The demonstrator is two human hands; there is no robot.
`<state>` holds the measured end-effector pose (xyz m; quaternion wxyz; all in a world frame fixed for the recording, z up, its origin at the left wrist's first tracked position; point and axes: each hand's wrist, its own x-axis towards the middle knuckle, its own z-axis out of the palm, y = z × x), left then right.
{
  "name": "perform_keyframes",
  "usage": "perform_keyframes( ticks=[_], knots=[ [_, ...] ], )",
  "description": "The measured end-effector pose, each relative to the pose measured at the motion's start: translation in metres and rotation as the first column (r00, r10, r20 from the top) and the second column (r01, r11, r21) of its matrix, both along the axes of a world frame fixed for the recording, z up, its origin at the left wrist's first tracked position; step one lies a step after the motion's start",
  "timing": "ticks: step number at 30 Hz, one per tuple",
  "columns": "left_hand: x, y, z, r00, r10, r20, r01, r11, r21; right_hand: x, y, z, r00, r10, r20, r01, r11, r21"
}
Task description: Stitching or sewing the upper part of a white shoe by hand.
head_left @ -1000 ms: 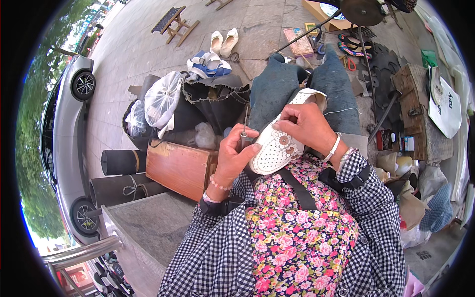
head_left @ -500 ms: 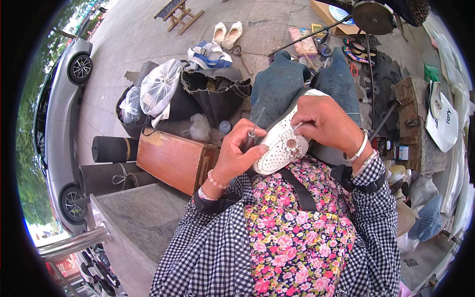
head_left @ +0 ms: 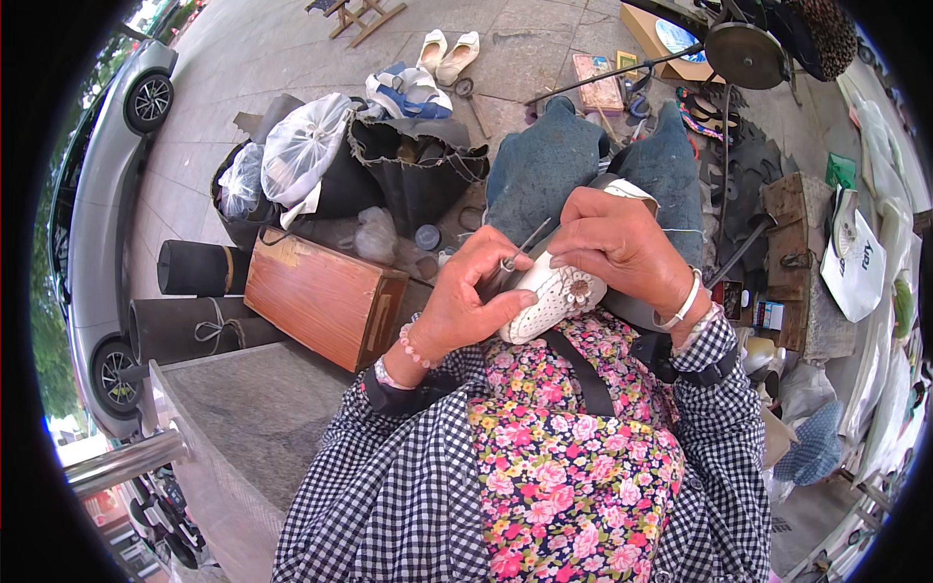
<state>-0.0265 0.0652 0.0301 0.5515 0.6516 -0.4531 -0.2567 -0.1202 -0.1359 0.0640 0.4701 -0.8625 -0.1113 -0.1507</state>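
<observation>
A white perforated shoe [head_left: 546, 309] with a flower ornament rests on my lap, its toe pointing towards me. My left hand [head_left: 476, 291] curls round a thin metal awl [head_left: 533, 239], whose shaft slants up and right, while its thumb presses on the shoe's toe. Over the middle of the shoe, my right hand [head_left: 627, 248] is closed in a pinch beside the awl's shaft. What its fingertips grip is too small to make out. Part of the shoe's heel end shows beyond the right knuckles.
At left lie a wooden box [head_left: 316, 296], dark rolls [head_left: 199, 268] and black bags [head_left: 413, 180]. A grey-topped stand [head_left: 258, 418] is near my left arm. Ahead are white shoes [head_left: 457, 58] and a machine wheel [head_left: 746, 54]. A wooden chest [head_left: 792, 262] stands right.
My right hand has shifted left and closer to the left hand, covering more of the shoe. The awl's shaft has tilted to the right. The view has shifted slightly.
</observation>
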Motion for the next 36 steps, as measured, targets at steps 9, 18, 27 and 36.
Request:
perform_keyframes(
  ticks=[9, 18, 27, 36],
  knots=[
    [-0.001, -0.001, 0.001, 0.999, 0.008, 0.04, -0.008, 1.0, -0.01, 0.002, 0.003, -0.01, 0.998, -0.022, -0.052, 0.023, 1.0, 0.019],
    [-0.002, -0.001, 0.003, 1.0, 0.014, -0.005, -0.014, 1.0, 0.022, 0.003, 0.004, -0.011, 0.996, -0.066, -0.058, 0.066, 0.998, 0.004],
    [0.0, -0.002, 0.0, 0.997, 0.001, 0.083, 0.003, 0.999, -0.041, 0.004, 0.005, -0.013, 0.993, -0.079, -0.089, 0.082, 0.996, 0.027],
    [0.0, -0.001, 0.002, 0.999, 0.006, 0.048, -0.007, 1.0, 0.015, 0.001, 0.001, -0.009, 0.986, -0.161, -0.049, 0.159, 0.986, -0.041]
  ],
)
